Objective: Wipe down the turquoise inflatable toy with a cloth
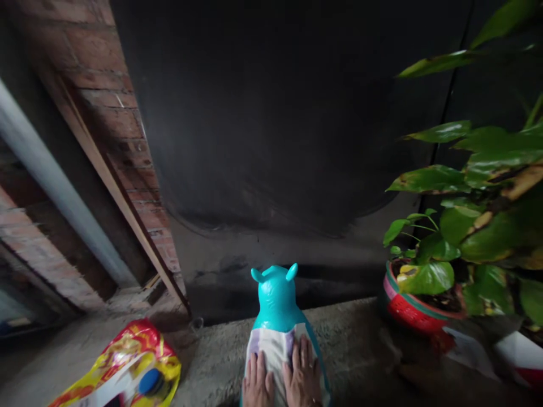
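Note:
A turquoise inflatable animal toy (275, 299) with two small ears stands at the bottom centre on a rough concrete ledge (352, 345). A white and purple cloth (274, 342) lies over its back. My left hand (257, 381) and my right hand (303, 373) rest flat side by side on the cloth, fingers together and pointing forward. Neither hand grips anything.
A red woven pot (409, 311) with a leafy green plant (479, 226) stands at the right on the ledge. A red and yellow foil bag (123, 362) with a blue cap lies at bottom left. A brick wall (110, 113) and a dark wall (275, 113) rise ahead.

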`<state>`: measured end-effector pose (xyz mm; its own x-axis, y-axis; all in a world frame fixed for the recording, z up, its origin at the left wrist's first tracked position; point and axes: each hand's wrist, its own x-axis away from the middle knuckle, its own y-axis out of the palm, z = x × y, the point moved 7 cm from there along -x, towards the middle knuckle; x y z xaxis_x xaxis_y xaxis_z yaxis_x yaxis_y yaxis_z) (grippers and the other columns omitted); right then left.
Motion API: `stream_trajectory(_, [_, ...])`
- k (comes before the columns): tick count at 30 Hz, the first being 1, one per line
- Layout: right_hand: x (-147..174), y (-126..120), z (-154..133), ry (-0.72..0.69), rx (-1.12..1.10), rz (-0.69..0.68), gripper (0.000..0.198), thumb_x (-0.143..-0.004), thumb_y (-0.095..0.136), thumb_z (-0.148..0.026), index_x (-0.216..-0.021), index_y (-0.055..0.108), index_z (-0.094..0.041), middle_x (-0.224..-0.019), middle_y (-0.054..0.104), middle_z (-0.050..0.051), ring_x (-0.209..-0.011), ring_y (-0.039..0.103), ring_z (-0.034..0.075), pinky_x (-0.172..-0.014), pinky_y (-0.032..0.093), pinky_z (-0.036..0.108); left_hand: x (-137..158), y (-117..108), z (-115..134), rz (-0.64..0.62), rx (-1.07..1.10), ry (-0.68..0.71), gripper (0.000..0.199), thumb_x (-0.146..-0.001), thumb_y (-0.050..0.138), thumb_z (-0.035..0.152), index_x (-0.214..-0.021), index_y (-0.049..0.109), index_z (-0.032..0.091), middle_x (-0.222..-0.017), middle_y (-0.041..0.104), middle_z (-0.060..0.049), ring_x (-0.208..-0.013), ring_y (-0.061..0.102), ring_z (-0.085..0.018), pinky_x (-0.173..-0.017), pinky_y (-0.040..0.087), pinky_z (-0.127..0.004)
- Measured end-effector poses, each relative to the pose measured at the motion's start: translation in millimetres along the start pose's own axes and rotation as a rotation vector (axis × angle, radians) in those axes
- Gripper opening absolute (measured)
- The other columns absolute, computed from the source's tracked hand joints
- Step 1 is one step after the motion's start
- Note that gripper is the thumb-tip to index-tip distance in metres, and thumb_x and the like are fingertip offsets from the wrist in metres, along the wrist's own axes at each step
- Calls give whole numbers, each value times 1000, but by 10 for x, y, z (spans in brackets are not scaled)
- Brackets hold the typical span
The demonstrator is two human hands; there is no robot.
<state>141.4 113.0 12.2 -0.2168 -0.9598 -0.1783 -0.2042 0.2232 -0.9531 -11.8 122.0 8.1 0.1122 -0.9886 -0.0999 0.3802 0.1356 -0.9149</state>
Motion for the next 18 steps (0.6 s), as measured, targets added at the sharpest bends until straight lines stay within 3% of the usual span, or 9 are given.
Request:
stream_trajectory(5, [480,-1,67,-124,-10,137,49,-94,44,-41,-137,53,-19,-146,43,14,-135,41,37,-97,48,58,449,-40,-17,161,-35,27,46,-92,33,22,-130,57,21,-141,56,-10,-131,53,-23,-102,49,-39])
stream_trajectory(8, [503,-37,10,-176,-4,107,51,-93,46,-38,-137,53,-14,-146,42,16,-137,38,38,-103,44,58,527,-77,34,152,-77,20,47,-91,31,21,-131,56,18,-142,55,-12,-131,53,-25,-102,49,-41])
stream_trajectory(11, [364,-78,-130,-262,-7,-11,56,-92,46,-36,-143,43,-14,-151,33,14,-141,30,37,-110,37,59,508,-81,58,126,-104,-10,49,-92,29,23,-133,55,19,-143,53,-12,-132,51,-25,-105,47,-43])
stream_trajectory(14, [186,-197,-328,-373,-37,-149,61,-93,43,-32,-150,26,-19,-157,19,8,-144,21,34,-114,32,58,427,-35,25,42,-106,-54,51,-92,25,26,-136,51,20,-147,49,-9,-135,48,-22,-109,44,-42])
stream_trajectory(18, [-19,-499,-681,-565,-104,-245,66,-95,38,-28,-153,6,-24,-160,3,1,-148,7,27,-122,18,52,252,123,-127,-246,-35,-178,56,-92,19,23,-142,42,13,-154,37,-7,-142,37,-20,-114,40,-40])
